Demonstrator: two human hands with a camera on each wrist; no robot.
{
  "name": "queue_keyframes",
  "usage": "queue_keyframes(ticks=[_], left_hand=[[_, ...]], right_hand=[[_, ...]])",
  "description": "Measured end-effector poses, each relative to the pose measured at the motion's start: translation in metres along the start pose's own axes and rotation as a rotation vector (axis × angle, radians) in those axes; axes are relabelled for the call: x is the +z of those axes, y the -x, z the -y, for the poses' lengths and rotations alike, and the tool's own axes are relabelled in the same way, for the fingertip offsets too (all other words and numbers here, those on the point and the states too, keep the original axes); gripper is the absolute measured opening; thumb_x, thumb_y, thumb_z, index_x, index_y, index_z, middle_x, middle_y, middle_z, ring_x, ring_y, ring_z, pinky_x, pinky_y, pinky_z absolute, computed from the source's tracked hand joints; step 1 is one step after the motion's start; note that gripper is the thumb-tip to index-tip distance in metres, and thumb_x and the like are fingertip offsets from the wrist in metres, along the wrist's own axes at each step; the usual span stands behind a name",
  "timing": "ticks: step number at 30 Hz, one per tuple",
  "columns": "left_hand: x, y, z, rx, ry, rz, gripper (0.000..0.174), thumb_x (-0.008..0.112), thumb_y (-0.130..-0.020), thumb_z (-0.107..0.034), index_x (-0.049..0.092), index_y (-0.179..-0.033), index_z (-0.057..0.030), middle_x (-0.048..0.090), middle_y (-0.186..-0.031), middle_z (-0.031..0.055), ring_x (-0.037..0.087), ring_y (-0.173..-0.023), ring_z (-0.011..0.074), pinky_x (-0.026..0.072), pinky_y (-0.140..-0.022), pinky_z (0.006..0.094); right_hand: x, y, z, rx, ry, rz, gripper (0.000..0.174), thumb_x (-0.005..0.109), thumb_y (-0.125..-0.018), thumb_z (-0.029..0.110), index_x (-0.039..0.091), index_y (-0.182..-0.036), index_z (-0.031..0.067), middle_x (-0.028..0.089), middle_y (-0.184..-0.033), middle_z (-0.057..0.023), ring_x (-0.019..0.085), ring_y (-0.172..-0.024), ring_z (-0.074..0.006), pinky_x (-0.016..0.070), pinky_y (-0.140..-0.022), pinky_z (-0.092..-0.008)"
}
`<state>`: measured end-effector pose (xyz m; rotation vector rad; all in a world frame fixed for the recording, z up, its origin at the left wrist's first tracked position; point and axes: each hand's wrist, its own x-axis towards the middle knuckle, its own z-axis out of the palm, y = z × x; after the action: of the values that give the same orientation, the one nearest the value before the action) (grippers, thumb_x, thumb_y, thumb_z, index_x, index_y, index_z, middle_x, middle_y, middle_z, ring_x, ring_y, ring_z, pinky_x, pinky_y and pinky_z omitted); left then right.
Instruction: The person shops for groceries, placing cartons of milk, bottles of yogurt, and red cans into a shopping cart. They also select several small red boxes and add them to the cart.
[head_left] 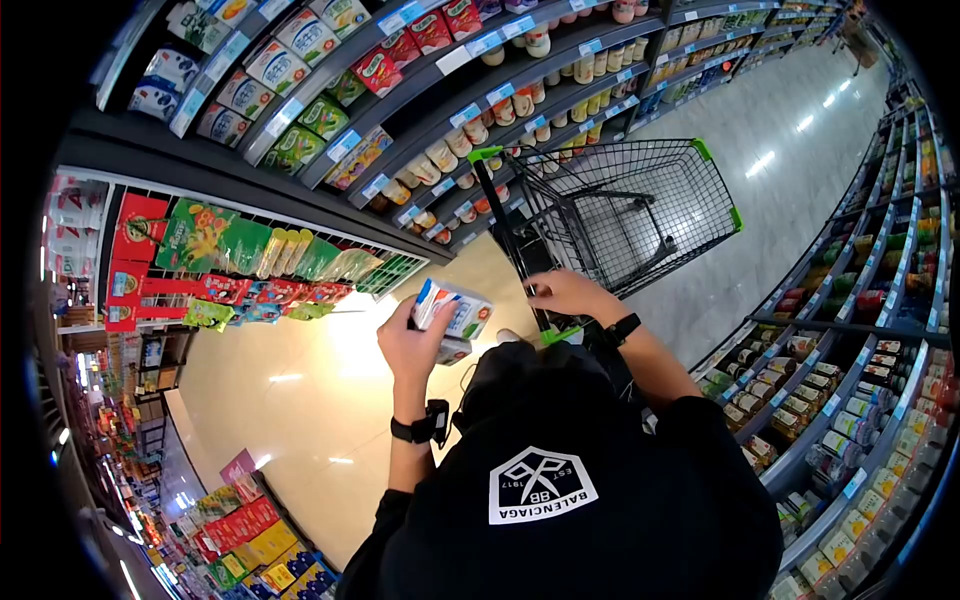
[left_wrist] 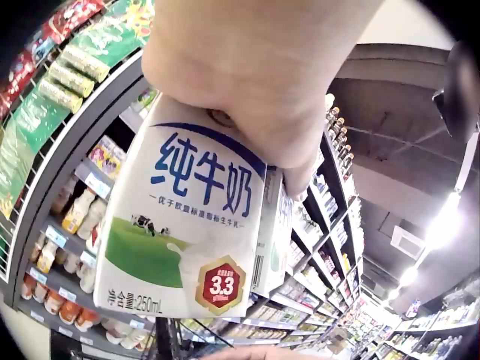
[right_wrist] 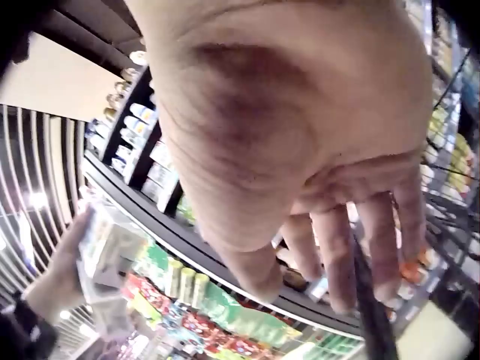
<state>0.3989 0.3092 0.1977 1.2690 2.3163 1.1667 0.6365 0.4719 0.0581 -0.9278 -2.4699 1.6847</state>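
Observation:
My left hand point(head_left: 408, 348) grips a white and blue milk carton point(head_left: 462, 310), its thumb and fingers round the top. In the left wrist view this milk carton's front point(left_wrist: 184, 225) shows a cow on green grass and 250mL; a second carton side point(left_wrist: 274, 232) shows right behind it. My right hand point(head_left: 575, 296) hovers at the black handle bar point(head_left: 503, 215) of a shopping cart. In the right wrist view the right hand's fingers point(right_wrist: 337, 255) are spread and nearly straight, overlapping the dark bar point(right_wrist: 367, 300), with nothing gripped.
The wire shopping cart point(head_left: 650, 215) stands ahead with a bare basket. Shelves of boxes and bottles point(head_left: 440, 160) line the left and front; bottle shelves point(head_left: 800, 400) run along the right. A rack of snack packs point(head_left: 260, 260) stands at the left, above pale floor point(head_left: 300, 400).

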Motion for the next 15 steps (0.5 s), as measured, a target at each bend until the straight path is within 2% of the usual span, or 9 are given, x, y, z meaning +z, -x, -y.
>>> queue_keyframes(ticks=[1,2,3,5,7,8,11,13,15], left_hand=[[0.006,-0.003,0.009,-0.031,0.054,0.028,0.048,0.090,-0.077,-0.036,0.075,-0.099,0.0044,0.075,-0.075,0.0120,0.071,-0.064,0.0156,0.0538,-0.061,0.0288],[0.013,-0.005,0.016,-0.060,0.090,0.050,0.049,0.090,-0.077,-0.036,0.075,-0.100,0.0045,0.075,-0.076,0.0124,0.071,-0.065,0.0159,0.0539,-0.061,0.0291],[0.018,-0.008,0.020,-0.087,0.128,0.070,0.050,0.090,-0.078,-0.037,0.075,-0.101,0.0047,0.075,-0.076,0.0128,0.071,-0.065,0.0161,0.0541,-0.062,0.0294],[0.024,-0.012,0.019,-0.073,0.118,0.130,0.053,0.086,-0.079,-0.044,0.076,-0.102,0.0017,0.075,-0.077,0.0131,0.072,-0.064,0.0201,0.0541,-0.061,0.0310],[0.022,-0.016,0.005,-0.059,0.002,0.209,0.053,0.084,-0.079,-0.049,0.077,-0.100,-0.0008,0.074,-0.073,0.0126,0.071,-0.062,0.0235,0.0538,-0.060,0.0323],[0.024,-0.018,0.006,-0.068,0.006,0.244,0.053,0.083,-0.079,-0.052,0.078,-0.096,-0.0018,0.072,-0.070,0.0120,0.071,-0.061,0.0256,0.0535,-0.059,0.0328],[0.030,-0.020,0.016,-0.136,0.081,0.321,0.047,0.083,-0.083,-0.044,0.077,-0.097,0.0003,0.074,-0.074,0.0116,0.068,-0.060,0.0164,0.0508,-0.058,0.0298],[0.029,-0.022,0.018,-0.103,0.111,0.320,0.048,0.083,-0.083,-0.045,0.077,-0.095,0.0004,0.073,-0.072,0.0103,0.068,-0.059,0.0161,0.0506,-0.057,0.0300],[0.034,-0.026,0.031,-0.067,0.088,0.362,0.053,0.082,-0.079,-0.054,0.077,-0.089,-0.0022,0.071,-0.067,0.0119,0.070,-0.058,0.0266,0.0531,-0.057,0.0351]], right_hand=[[-0.001,0.002,0.023,-0.057,-0.023,-0.086,0.060,0.075,-0.092,0.034,0.058,-0.140,0.0023,0.075,-0.098,-0.0149,0.072,-0.093,-0.0287,0.0555,-0.084,-0.0374],[-0.003,0.010,0.057,-0.087,-0.167,-0.168,0.053,0.072,-0.094,0.028,0.059,-0.139,0.0027,0.073,-0.112,-0.0169,0.071,-0.102,-0.0278,0.0551,-0.089,-0.0366],[-0.002,0.015,0.079,-0.086,-0.156,-0.162,0.053,0.072,-0.094,0.028,0.059,-0.139,0.0027,0.073,-0.112,-0.0169,0.071,-0.102,-0.0278,0.0551,-0.089,-0.0366],[0.007,0.022,0.112,-0.400,-0.033,-0.453,0.058,0.075,-0.090,0.031,0.058,-0.139,0.0045,0.066,-0.128,-0.0189,0.067,-0.112,-0.0311,0.0536,-0.095,-0.0384],[0.011,0.024,0.138,-0.428,0.146,-0.426,0.070,0.079,-0.085,0.033,0.052,-0.144,0.0054,0.059,-0.139,-0.0204,0.062,-0.121,-0.0363,0.0517,-0.100,-0.0410],[0.023,0.016,0.131,-0.442,0.158,-0.475,0.087,0.082,-0.080,0.036,0.042,-0.151,0.0052,0.061,-0.135,-0.0225,0.062,-0.119,-0.0414,0.0519,-0.099,-0.0451],[0.030,0.004,0.137,-0.258,0.176,-0.390,0.090,0.081,-0.078,0.033,0.037,-0.153,0.0069,0.063,-0.132,-0.0218,0.065,-0.112,-0.0411,0.0536,-0.096,-0.0469],[0.036,-0.004,0.143,-0.189,0.168,-0.381,0.095,0.082,-0.074,0.032,0.036,-0.153,0.0071,0.063,-0.132,-0.0223,0.067,-0.107,-0.0414,0.0562,-0.091,-0.0463],[0.037,-0.008,0.148,-0.015,0.191,-0.317,0.094,0.083,-0.073,0.033,0.037,-0.151,0.0087,0.065,-0.126,-0.0241,0.067,-0.109,-0.0417,0.0557,-0.090,-0.0474]])
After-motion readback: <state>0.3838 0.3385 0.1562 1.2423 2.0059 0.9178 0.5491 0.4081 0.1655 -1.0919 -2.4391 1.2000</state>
